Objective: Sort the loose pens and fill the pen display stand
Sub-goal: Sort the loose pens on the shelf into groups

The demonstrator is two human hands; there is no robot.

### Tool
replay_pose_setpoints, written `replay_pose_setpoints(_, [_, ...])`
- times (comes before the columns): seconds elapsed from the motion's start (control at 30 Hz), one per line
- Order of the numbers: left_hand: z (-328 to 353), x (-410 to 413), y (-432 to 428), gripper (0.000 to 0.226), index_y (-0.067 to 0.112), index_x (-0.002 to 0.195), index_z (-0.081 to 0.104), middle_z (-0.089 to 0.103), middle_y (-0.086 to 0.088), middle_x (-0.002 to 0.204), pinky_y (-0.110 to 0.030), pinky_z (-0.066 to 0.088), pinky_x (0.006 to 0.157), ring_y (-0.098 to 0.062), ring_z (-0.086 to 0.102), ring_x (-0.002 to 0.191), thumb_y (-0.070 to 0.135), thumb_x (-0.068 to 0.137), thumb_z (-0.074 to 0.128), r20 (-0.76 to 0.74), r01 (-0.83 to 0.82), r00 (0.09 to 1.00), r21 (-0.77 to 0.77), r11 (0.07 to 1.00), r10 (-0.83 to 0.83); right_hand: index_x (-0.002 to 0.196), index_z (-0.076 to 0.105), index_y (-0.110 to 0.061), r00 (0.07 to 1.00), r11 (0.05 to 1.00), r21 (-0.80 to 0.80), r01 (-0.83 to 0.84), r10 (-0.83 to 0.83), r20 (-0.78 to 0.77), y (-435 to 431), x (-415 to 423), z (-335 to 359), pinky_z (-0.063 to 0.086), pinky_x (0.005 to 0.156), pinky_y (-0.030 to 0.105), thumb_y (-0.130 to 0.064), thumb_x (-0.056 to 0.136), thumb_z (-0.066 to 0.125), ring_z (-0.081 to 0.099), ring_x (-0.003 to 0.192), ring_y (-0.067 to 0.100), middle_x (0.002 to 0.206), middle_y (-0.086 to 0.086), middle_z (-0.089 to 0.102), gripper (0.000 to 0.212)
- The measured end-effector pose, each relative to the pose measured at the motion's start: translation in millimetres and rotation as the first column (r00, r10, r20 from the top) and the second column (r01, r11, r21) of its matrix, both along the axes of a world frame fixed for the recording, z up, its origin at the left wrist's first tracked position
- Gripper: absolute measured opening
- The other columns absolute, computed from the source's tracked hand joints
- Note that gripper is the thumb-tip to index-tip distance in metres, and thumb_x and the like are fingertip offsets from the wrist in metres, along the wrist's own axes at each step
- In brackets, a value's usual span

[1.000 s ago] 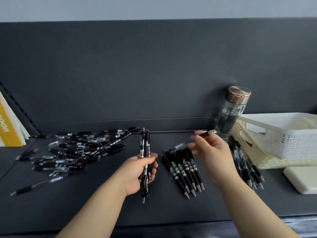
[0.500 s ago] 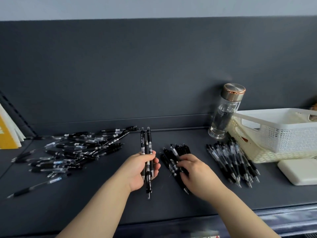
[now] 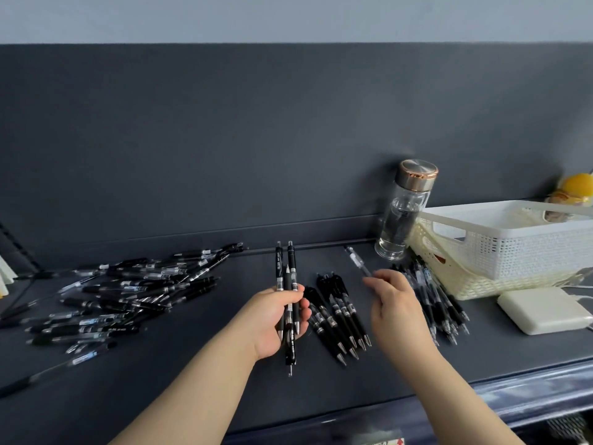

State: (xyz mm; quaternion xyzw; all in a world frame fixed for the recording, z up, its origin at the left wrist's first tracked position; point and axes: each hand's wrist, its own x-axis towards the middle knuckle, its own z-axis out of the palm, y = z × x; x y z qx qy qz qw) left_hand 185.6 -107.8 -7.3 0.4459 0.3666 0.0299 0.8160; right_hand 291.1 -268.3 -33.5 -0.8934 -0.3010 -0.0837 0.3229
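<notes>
My left hand grips a bundle of three black pens, held upright over the dark shelf. My right hand pinches one clear-barrelled pen at its near end, lifted above the shelf. Between my hands lies a neat row of several black pens. A second sorted group of clear-bodied pens lies to the right, partly hidden by my right hand. A loose heap of mixed pens spreads over the left of the shelf. No display stand is in view.
A glass bottle with a copper lid stands at the back wall. A white perforated basket sits at the right, on a cream one, with a white flat box in front. The shelf's front edge runs close to my arms.
My right hand has left the middle row of black pens and risen to the right, now pinching a clear pen. My left hand keeps its bundle in about the same place.
</notes>
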Motion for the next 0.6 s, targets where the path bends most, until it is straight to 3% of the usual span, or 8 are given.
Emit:
replay_pose_setpoints(0.2, [6.1, 30.7, -23.0, 0.010, 0.010, 0.097, 0.061, 0.061, -0.006, 0.068, -0.029, 0.049, 0.059, -0.018, 0.058, 0.058, 0.004, 0.093, 0.053, 0.034, 0.067, 0.997, 0.008, 0.998, -0.067, 0.102, 0.068, 0.005, 0.993, 0.991, -0.056, 0.121, -0.119, 0.025, -37.9, 32.1, -3.5, 0.048, 0.090, 0.041, 0.018, 0.071, 0.052, 0.057, 0.100, 0.043, 0.110, 0.022, 0.059, 0.037])
replay_pose_setpoints(0.33, [5.6, 43.2, -40.7, 0.011, 0.010, 0.100, 0.060, 0.061, -0.006, 0.070, -0.029, 0.050, 0.057, -0.018, 0.058, 0.059, 0.004, 0.093, 0.053, 0.061, 0.114, 0.992, -0.006, 0.994, -0.113, 0.111, 0.064, -0.006, 0.987, 0.938, -0.323, 0.124, -0.149, -0.052, -56.6, 47.1, -5.6, 0.046, 0.089, 0.040, 0.007, 0.079, 0.045, 0.045, 0.112, 0.033, 0.121, 0.011, 0.051, 0.040])
replay_pose_setpoints(0.4, [4.3, 44.9, -46.7, 0.012, 0.010, 0.101, 0.061, 0.062, -0.006, 0.072, -0.029, 0.050, 0.058, -0.018, 0.059, 0.060, 0.006, 0.093, 0.053, 0.070, 0.139, 0.988, -0.015, 0.990, -0.137, 0.109, 0.065, -0.010, 0.987, 0.925, -0.358, 0.127, -0.153, -0.045, -61.5, 50.0, -5.1, 0.045, 0.089, 0.037, 0.001, 0.082, 0.044, 0.043, 0.110, 0.031, 0.120, 0.008, 0.053, 0.036])
replay_pose_setpoints(0.5, [3.7, 43.9, -51.6, 0.011, 0.012, 0.098, 0.062, 0.062, -0.006, 0.072, -0.031, 0.051, 0.059, -0.018, 0.060, 0.062, 0.008, 0.094, 0.053, 0.085, 0.173, 0.982, -0.021, 0.985, -0.171, 0.106, 0.069, -0.010, 0.997, 0.983, -0.166, 0.075, -0.074, 0.013, -57.2, 41.6, 6.3, 0.037, 0.089, 0.029, -0.007, 0.088, 0.050, 0.050, 0.104, 0.030, 0.112, 0.008, 0.061, 0.026])
replay_pose_setpoints(0.6, [3.1, 40.9, -54.9, 0.013, 0.013, 0.095, 0.061, 0.061, -0.005, 0.070, -0.029, 0.050, 0.058, -0.016, 0.059, 0.060, 0.007, 0.094, 0.050, 0.085, 0.217, 0.972, 0.027, 0.976, -0.218, 0.101, 0.069, -0.007, 0.973, 0.994, 0.057, -0.097, 0.107, -0.205, -37.2, 21.4, 26.3, 0.039, 0.075, 0.022, -0.017, 0.093, 0.051, 0.059, 0.089, 0.019, 0.094, 0.005, 0.067, 0.022])
